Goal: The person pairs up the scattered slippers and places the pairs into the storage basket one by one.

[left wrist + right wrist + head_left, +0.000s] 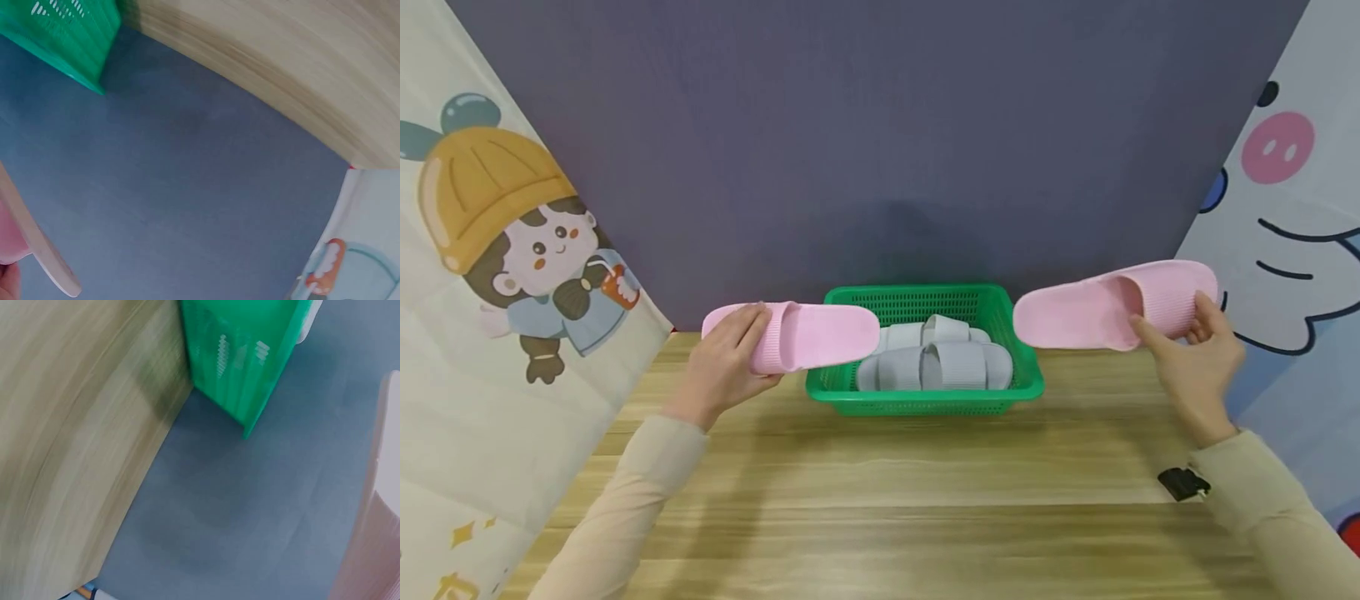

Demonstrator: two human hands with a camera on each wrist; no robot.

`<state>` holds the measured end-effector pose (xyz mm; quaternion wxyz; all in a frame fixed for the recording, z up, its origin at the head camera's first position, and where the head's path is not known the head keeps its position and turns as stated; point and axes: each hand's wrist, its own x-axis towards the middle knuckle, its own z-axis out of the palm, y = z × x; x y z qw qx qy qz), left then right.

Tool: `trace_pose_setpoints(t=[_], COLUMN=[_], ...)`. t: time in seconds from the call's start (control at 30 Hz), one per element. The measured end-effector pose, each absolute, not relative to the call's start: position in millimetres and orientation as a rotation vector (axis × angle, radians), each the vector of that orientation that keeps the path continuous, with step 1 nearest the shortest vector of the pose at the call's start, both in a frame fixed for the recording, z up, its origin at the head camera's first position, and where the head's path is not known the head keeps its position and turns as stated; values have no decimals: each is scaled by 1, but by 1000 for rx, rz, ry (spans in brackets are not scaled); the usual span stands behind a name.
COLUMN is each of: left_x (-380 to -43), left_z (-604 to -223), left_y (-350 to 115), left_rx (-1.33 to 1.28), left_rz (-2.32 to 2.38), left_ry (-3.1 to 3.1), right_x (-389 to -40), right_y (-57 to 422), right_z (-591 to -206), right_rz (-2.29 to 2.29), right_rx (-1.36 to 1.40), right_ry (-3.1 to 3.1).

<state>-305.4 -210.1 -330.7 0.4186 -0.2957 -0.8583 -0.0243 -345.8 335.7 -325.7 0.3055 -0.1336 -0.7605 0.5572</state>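
Observation:
In the head view my left hand [726, 362] grips a pink slipper [835, 333] by its ribbed strap, the toe end pointing left and the heel reaching over the basket's left rim. On the other side my right hand [1198, 367] pinches a second pink slipper [1067, 312] at its strap, thumb inside the opening, its heel near the basket's right rim. Between them stands a green plastic basket [925, 408]. Inside lie a grey slipper [962, 367] in front and a white slipper [906, 335] behind it. Each wrist view catches part of a pink slipper at its edge.
The basket rests on a wood-grain table [880, 517] against a dark blue-grey backdrop [880, 142]. Cartoon-printed cloths hang at the left [445, 400] and right [1300, 400]. A black buckle [1182, 483] dangles by the right sleeve.

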Motion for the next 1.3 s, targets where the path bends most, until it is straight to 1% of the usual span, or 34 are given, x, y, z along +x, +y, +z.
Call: trace_pose_setpoints(t=[0.17, 0.33, 0.53, 0.8, 1.0, 1.3], left_x=[-308, -313, -317, -320, -323, -321], left_z=[-332, -335, -339, -345, -349, -345], left_y=[-197, -184, -173, -164, -161, -152], left_rx=[-757, -759, -754, -787, -800, -783], left_rz=[-16, 49, 64, 72, 58, 39], left_ry=[-2097, -2033, -2012, -1994, -1995, -2005], right_x=[-346, -346, -346, -341, -338, -332], right_y=[322, 313, 303, 291, 279, 263], right_z=[-324, -323, -323, -320, -318, -317], right_rz=[1459, 1458, 1581, 1621, 1690, 1653], right_rx=[-252, -225, -173, -181, -143, -120], right_ry=[-1961, -1940, -1887, -1959, -1888, -1927])
